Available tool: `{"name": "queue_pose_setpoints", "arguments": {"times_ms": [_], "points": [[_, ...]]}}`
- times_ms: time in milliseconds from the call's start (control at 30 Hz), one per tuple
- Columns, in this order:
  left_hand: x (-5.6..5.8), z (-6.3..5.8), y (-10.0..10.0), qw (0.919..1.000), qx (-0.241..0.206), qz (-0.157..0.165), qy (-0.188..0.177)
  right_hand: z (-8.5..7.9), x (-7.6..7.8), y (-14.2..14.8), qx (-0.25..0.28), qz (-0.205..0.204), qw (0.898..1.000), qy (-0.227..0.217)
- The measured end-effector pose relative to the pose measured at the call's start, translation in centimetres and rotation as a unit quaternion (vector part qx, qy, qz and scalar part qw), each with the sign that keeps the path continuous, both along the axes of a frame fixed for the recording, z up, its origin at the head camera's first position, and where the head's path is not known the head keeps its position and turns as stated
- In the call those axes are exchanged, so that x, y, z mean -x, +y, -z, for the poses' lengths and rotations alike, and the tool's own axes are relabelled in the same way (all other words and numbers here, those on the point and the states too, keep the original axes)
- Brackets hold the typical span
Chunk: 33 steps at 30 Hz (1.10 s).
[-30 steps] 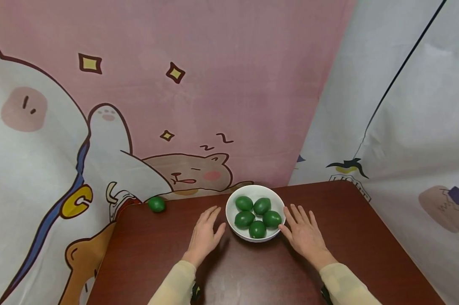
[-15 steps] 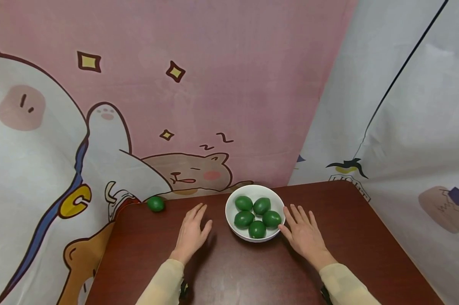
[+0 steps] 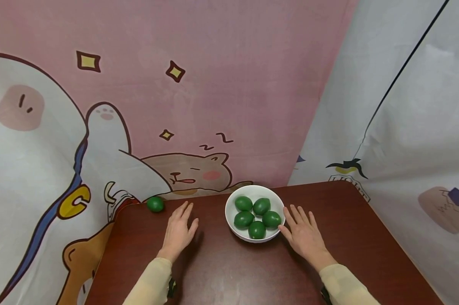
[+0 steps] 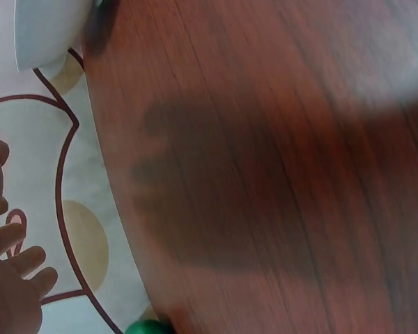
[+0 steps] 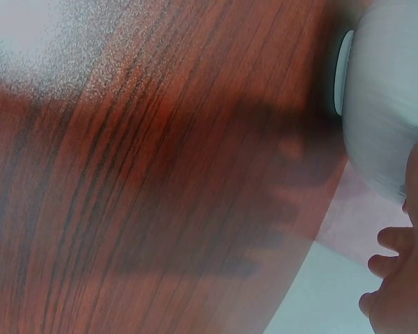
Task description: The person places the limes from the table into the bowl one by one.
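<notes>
A white bowl stands near the table's back edge with several green limes in it. One more lime lies alone at the back left corner. My left hand hovers over the table between that lime and the bowl, fingers extended, holding nothing. At the bowl's right side is my right hand, fingers spread; its fingertips are at the rim, and whether they touch it I cannot tell. The left wrist view shows the lone lime at the bottom edge; the right wrist view shows the bowl's outer wall.
The brown wooden table has its back edge against a pink and white printed cloth with cartoon animals. A white cloth hangs along the right side.
My left hand has moved left, away from the bowl and closer to the lone lime. My right hand, the bowl and the limes have stayed in place.
</notes>
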<state>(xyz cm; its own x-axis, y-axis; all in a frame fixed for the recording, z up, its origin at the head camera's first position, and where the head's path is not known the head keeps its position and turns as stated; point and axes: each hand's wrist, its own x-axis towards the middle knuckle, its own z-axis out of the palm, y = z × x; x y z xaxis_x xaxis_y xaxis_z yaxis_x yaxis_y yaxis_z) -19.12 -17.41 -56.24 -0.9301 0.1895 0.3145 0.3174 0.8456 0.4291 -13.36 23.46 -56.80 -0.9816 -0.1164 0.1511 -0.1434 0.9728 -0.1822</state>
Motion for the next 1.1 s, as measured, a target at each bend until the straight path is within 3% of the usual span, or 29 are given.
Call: {"name": "queue_pose_setpoints", "arguments": {"times_ms": [300, 667, 1100], "points": [[0.8, 0.3, -2.1, 0.9997, 0.008, -0.023, 0.004, 0.0, 0.0, 0.1, -0.003, 0.002, 1.0, -0.01], [1.8, 0.1, -4.2, 0.9985, 0.011, -0.047, -0.025, 0.3, 0.0, 0.1, 0.001, 0.001, 1.0, -0.003], [3.2, 1.0, -6.3, 0.9949, 0.027, -0.077, -0.061, 0.0, 0.0, 0.0, -0.008, 0.004, 1.0, -0.004]]}}
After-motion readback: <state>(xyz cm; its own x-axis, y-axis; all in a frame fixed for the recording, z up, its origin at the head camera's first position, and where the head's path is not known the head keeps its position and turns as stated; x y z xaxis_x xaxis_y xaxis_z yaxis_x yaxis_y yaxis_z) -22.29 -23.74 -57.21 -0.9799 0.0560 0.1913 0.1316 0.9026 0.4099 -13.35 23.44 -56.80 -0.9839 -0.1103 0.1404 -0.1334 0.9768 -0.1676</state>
